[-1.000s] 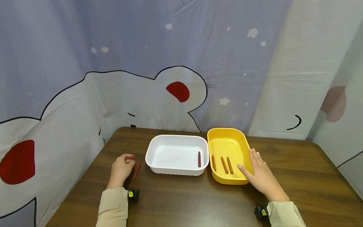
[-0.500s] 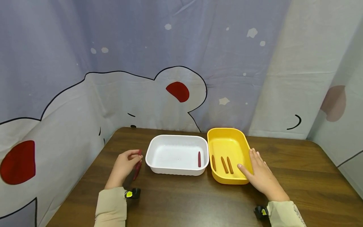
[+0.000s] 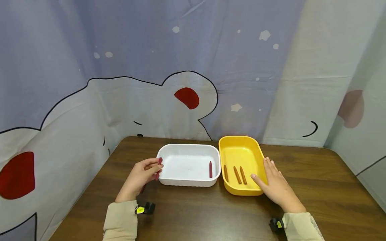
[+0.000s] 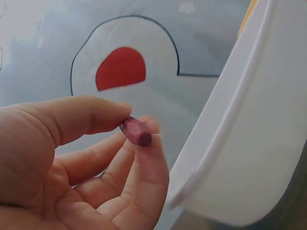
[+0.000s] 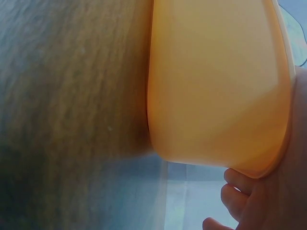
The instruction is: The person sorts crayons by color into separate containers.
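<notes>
Between thumb and fingers, my left hand pinches a dark red crayon. It holds the crayon at the left rim of a white tray. A second red crayon on the table is mostly hidden under that hand. Inside the white tray, near its right end, lies another red crayon. My right hand rests on the right rim of a yellow tray, fingers straight and thumb over the inside. Several brown crayons lie in the yellow tray's front part.
Both trays stand side by side on a dark wooden table, near its back edge. Behind them hangs a printed curtain. Each wrist wears a small black camera, such as the left wrist camera.
My left hand has lifted the red crayon from the table and carried it right to the white tray's left rim. The right hand stays on the yellow tray.
</notes>
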Available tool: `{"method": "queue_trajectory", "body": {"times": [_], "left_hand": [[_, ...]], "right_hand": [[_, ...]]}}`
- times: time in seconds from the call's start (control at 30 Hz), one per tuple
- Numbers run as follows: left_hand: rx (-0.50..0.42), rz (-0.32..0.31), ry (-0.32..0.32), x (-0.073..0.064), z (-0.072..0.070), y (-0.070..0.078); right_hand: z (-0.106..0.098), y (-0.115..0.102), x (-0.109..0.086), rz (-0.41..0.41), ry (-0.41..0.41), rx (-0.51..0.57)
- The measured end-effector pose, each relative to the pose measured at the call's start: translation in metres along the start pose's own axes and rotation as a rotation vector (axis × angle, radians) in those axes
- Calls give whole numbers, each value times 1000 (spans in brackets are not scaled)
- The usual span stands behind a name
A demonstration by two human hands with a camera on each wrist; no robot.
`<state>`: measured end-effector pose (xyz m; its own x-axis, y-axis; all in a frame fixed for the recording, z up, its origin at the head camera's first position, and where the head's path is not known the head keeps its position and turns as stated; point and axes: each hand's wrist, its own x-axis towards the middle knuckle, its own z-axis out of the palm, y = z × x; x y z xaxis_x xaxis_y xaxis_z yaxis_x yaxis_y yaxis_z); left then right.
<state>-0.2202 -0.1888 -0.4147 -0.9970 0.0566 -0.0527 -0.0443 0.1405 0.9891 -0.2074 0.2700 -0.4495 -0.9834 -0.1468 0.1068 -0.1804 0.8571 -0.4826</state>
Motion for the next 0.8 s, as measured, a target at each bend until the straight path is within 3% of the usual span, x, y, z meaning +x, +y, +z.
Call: {"method": "queue_trajectory", "body": {"times": [0.5,0.8], "left_hand": [[-7,47,0,4,48,2],[27,117,-23,15,76,7]], "right_hand": [[2,2,2,2,3,3],[1,1,1,7,-1,5]]}}
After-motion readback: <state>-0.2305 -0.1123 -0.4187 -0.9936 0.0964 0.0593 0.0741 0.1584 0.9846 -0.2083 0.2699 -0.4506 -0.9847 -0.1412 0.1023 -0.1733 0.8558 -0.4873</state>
